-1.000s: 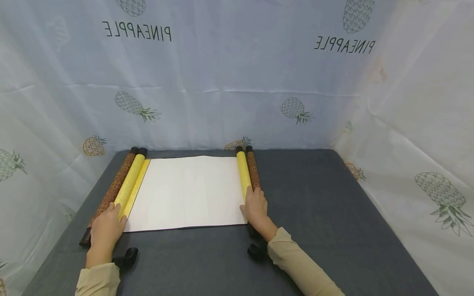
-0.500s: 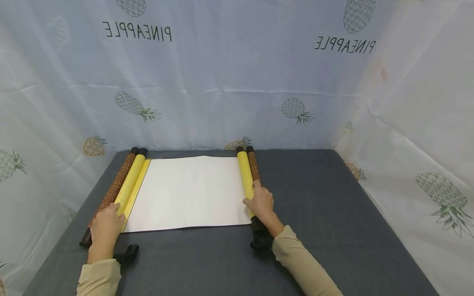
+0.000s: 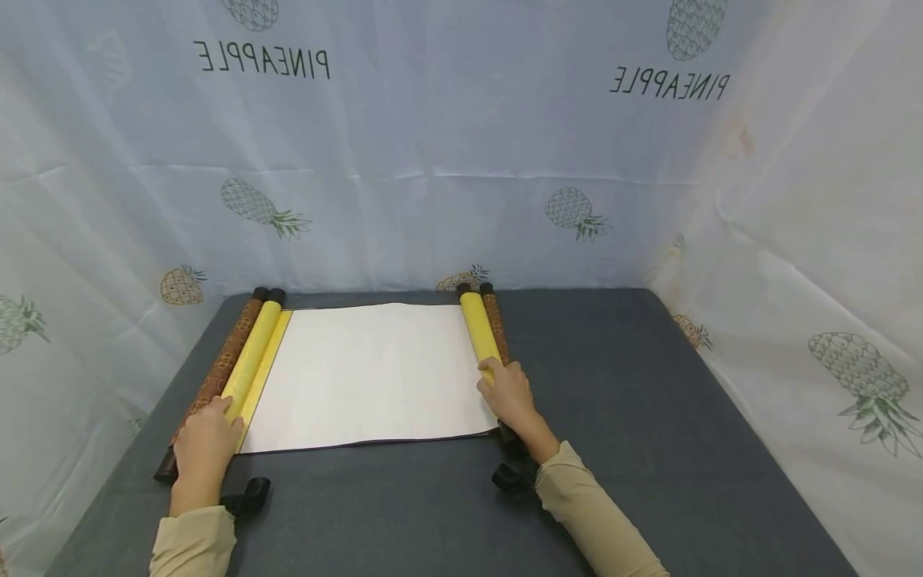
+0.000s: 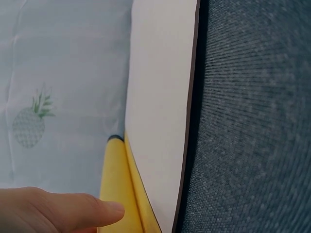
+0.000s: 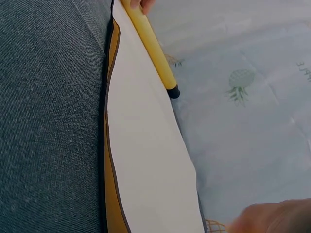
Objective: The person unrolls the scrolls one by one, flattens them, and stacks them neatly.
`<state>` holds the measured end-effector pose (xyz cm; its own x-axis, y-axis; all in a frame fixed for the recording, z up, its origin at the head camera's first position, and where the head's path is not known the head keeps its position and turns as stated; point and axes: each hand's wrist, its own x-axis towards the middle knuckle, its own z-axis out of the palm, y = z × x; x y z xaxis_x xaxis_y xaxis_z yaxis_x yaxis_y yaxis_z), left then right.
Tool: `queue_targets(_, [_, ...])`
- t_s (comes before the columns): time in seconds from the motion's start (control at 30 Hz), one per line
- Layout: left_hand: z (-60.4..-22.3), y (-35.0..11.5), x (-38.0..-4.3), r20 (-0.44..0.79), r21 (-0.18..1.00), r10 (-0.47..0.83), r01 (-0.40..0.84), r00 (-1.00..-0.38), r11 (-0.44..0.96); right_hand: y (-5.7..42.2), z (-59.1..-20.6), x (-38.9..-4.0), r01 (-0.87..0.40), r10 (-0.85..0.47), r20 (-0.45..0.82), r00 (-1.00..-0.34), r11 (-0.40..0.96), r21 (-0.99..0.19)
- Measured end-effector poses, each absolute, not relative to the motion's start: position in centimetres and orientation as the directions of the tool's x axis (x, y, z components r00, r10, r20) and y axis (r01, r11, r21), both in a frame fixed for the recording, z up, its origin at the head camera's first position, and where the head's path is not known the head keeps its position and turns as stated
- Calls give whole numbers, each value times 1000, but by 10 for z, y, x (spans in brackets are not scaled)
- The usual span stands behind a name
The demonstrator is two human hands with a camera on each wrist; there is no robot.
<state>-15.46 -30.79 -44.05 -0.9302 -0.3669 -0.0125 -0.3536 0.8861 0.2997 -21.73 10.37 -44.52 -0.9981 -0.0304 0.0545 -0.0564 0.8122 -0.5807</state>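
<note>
A hanging scroll lies partly unrolled, its white paper (image 3: 368, 373) spread between two rolled ends. The left end has a yellow roll (image 3: 254, 349) beside a brown patterned roll (image 3: 229, 353), both black-tipped. My left hand (image 3: 204, 445) holds this end near its front, a finger lying over the yellow in the left wrist view. At the other side, my right hand (image 3: 510, 394) grips the right yellow roll (image 3: 479, 328), with a brown patterned roll (image 3: 495, 320) just beyond. In the right wrist view, only a blurred part of the right hand (image 5: 272, 217) shows.
Dark grey cloth (image 3: 613, 417) covers the table. A pale curtain (image 3: 433, 120) printed with pineapples hangs behind and at both sides, close to the table's back edge. Black wrist mounts (image 3: 247, 497) sit at both wrists.
My right hand has moved slightly right and away from me. The near end of the right yellow roll has swung right, with more white paper showing there. The left hand stays put.
</note>
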Motion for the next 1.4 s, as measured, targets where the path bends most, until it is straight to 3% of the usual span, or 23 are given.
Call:
queue_targets(0.33, [-442,-309,-154,1,307,-359,-341,-933,889,118,-445,-220,-80,-44,70,-997,721,-688])
queue_targets(0.53, [-443,-311,-155,-19,306,-379,-366,-925,879,131,-447,-226,22,34,-3,-999,590,-807])
queue_targets(0.9, [-442,-310,-154,4,303,-380,-361,-925,882,147,-455,-230,193,113,-162,-980,387,-901])
queue_targets(1.4, [-440,-308,-156,-47,292,-404,-399,-914,869,166,-455,-231,229,68,-220,-973,369,-901])
